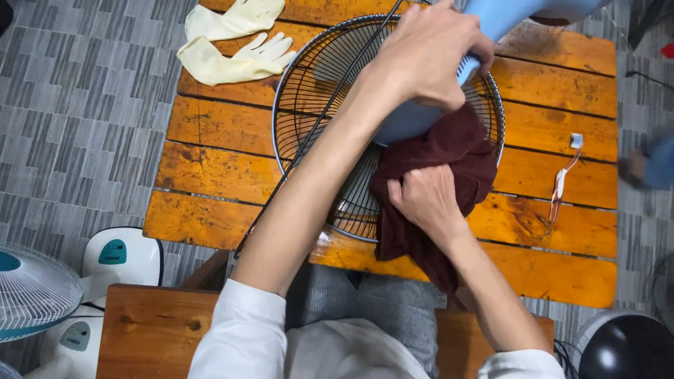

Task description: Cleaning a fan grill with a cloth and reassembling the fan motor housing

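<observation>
Both hands busy: left hand (428,52) fingers clamped on blue fan part (414,119); right hand (425,200) fingers bunched on maroon cloth (456,151).

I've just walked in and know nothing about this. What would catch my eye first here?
At the centre, a round black wire fan guard lies on the orange wooden slat table. Over it, the right hand presses a dark maroon cloth against a pale blue fan part, which the left hand holds in a closed grip. Two cream rubber gloves lie at the table's far left corner.
</observation>
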